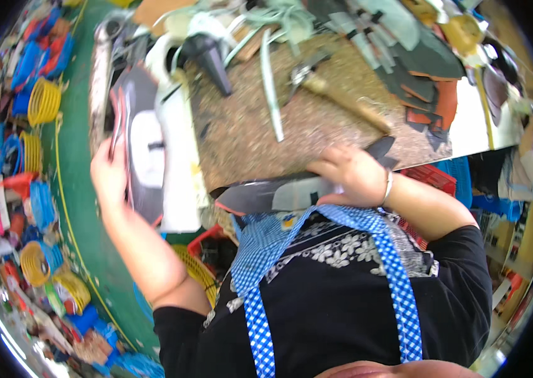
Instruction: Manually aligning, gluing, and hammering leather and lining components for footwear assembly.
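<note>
My left hand [111, 173] grips the outer edge of a dark grey flat cut piece [143, 135] with a white patch and a reddish edge, at the left side of the worktop. It looks like a shoe-upper part, perhaps several layers together. Along the worktop's near edge, against my apron, lies a similar dark piece [251, 195] with a pale grey patch. My right hand [351, 175] is bent over its right part, fingers on the far side and thumb on the near side. Some of that piece is hidden under the hand. A wooden-handled hammer [348, 104] lies beyond my right hand.
The brown worktop [235, 138] carries pale green strips [273, 94], a black tapered tool [210, 63] and dark cut pieces [430, 57] at the far right. A white padded strip [179, 157] runs along its left side. Yellow baskets [44, 101] stand beyond the green floor [77, 189].
</note>
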`<control>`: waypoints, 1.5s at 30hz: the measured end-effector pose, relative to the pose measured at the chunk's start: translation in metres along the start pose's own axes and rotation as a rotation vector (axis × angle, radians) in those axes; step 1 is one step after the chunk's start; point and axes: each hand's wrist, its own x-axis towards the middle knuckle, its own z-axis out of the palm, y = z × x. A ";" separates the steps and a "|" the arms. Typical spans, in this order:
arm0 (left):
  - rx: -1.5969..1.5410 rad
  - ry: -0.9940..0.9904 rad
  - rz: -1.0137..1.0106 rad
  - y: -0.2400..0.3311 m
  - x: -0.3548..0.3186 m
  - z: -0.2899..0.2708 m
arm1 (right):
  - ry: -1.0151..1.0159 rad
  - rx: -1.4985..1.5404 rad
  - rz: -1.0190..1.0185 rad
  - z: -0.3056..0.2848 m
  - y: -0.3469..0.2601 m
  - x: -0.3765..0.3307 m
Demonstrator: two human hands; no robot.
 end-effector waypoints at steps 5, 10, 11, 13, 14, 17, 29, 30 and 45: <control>-0.043 0.302 0.060 0.057 -0.029 -0.010 | 0.520 -0.144 0.001 -0.073 0.002 -0.009; -0.644 0.191 0.123 0.106 -0.054 -0.003 | 0.901 -0.630 0.272 -0.161 0.101 0.000; -0.648 0.104 0.108 0.116 -0.061 -0.001 | 0.956 -0.681 0.481 -0.153 0.099 0.015; -0.740 -0.002 0.114 0.136 -0.074 0.015 | 0.887 -0.887 0.321 -0.142 0.162 0.005; -0.766 -0.045 0.116 0.149 -0.080 0.021 | 0.810 -1.083 0.151 -0.137 0.187 -0.002; -0.827 -0.073 0.116 0.167 -0.093 0.043 | 0.783 -0.917 0.162 -0.133 0.190 0.001; -0.049 0.194 0.694 0.191 -0.102 0.060 | 0.130 1.606 0.288 -0.042 -0.012 0.017; -0.061 0.161 0.625 0.178 -0.098 0.054 | 0.178 1.635 0.232 -0.046 -0.016 0.011; -0.277 0.184 0.346 0.131 -0.032 0.035 | 0.773 1.697 0.057 -0.031 -0.026 -0.008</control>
